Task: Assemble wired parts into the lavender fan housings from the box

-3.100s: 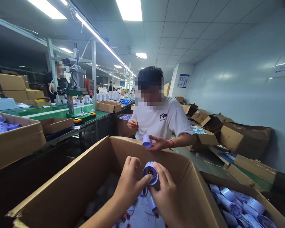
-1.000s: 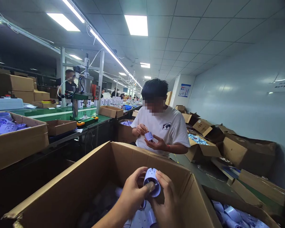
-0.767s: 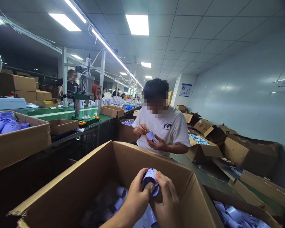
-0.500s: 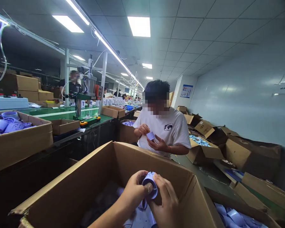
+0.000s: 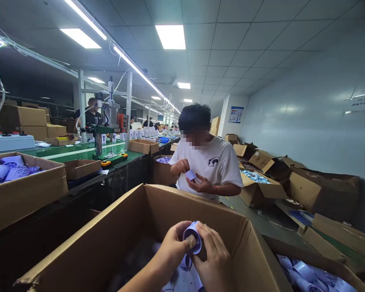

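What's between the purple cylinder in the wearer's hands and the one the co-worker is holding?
The far wall of the open cardboard box. In the head view it stands between the wearer's cylinder and the co-worker's cylinder.

Your left forearm (image 5: 146, 275) is bare for the whole stretch that shows, narrowing smoothly towards the wrist. Your left hand (image 5: 174, 242) is ungloved, with a rounded back and slim fingers that are partly hidden from you. Around the end of your left thumb you wear a wrapping (image 5: 191, 242), pale tan and a little uneven, much like tape or a thin cover; it is too small in the view for you to make out its material. Your right hand (image 5: 213, 253) is bare too, broad across the back, with long fingers and softly rounded knuckles. Your right wrist (image 5: 219, 280) also shows uncovered.
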The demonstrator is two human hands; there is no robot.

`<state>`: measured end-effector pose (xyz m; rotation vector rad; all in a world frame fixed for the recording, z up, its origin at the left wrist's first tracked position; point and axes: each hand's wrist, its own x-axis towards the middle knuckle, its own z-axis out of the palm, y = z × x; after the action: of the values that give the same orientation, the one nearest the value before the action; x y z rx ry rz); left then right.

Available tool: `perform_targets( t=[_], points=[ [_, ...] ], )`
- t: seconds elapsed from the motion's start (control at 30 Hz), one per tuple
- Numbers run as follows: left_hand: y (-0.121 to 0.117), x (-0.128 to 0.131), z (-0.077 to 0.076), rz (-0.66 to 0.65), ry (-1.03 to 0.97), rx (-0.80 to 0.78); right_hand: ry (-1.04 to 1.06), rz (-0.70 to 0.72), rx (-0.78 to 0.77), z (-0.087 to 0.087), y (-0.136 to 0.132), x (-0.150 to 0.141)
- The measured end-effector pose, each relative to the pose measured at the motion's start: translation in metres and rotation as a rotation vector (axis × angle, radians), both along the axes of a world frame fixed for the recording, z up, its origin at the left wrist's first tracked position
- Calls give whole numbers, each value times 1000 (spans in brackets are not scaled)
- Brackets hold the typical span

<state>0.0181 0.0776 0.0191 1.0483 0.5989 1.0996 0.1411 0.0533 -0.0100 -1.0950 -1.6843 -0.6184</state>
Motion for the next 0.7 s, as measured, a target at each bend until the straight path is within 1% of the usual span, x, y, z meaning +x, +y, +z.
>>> perform_targets(
  t=[0.17,0.3,0.4,0.53,0.6,0.7],
  points=[
    [1,9,-9,37,-82,-52,-52,-54,59,-2,3,1],
    [1,5,-8,8,-110,-158,-167,-48,55,-13,7,7],
    [3,1,-8,-4,-106,-226,-253,-76,40,-21,9,9],
    [10,1,-18,21,-45,-174,-278,-105,70,-28,11,3],
    [16,3,-26,37,-13,-138,-229,-123,69,-32,12,-2],
    [26,3,-34,21,18,-106,-99,-113,29,-37,14,-9]
  ],
)
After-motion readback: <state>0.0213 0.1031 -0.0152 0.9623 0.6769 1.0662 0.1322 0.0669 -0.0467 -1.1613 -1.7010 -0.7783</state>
